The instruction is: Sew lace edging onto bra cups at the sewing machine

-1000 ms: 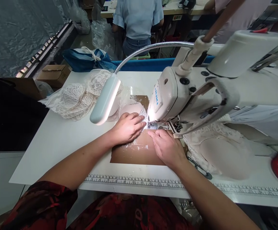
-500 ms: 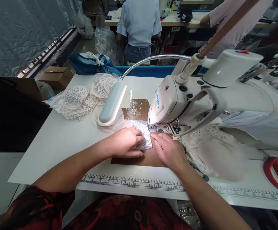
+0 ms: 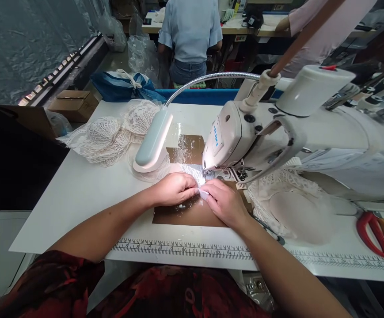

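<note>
You're pinching white lace piece (image 3: 192, 173) with left hand (image 3: 175, 189) and right hand (image 3: 223, 202), feeding under white sewing machine (image 3: 231, 137) foot just beyond grip; next likely needs edge aligned.

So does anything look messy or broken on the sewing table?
Nothing looks broken or spilled. The left hand and right hand pinch a small lace piece by the sewing machine. Lace cups lie in a loose, uneven heap at the back left, and red-handled scissors rest near the table's right edge.

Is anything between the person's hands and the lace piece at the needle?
Nothing visible. The left hand and right hand both rest directly on the lace piece, just in front of the sewing machine head.
</note>
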Available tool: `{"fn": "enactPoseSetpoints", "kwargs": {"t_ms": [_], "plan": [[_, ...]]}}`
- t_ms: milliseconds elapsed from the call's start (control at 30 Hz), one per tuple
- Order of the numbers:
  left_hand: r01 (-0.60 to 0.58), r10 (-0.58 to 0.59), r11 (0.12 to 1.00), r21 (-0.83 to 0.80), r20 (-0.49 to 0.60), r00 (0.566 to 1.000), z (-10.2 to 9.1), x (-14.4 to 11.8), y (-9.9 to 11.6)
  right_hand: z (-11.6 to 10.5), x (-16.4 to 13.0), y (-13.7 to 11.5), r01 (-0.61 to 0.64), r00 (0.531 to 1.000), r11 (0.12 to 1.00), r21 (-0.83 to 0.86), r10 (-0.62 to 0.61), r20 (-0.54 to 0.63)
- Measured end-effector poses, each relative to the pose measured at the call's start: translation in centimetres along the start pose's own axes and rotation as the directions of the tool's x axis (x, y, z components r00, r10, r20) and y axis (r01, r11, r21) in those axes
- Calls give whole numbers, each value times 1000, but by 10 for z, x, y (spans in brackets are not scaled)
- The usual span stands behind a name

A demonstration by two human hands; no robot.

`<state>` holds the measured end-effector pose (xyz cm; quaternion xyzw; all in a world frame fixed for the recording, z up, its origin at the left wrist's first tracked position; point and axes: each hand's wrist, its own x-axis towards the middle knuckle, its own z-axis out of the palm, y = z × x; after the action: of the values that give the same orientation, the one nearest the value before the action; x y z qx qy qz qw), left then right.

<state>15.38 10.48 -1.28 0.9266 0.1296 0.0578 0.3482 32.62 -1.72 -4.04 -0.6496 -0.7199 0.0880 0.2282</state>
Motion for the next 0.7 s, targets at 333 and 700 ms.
{"fn": "enactPoseSetpoints", "kwargs": {"t_ms": [333,700], "plan": [[-132,148,943,304,-28,989,13,-6,-5,-2,-15,2,97,995,995,-33,-97,5],[-113,116,829,547,30,993,14,3,-5,4,-18,2,98,991,990,-99,-106,-81]]}}
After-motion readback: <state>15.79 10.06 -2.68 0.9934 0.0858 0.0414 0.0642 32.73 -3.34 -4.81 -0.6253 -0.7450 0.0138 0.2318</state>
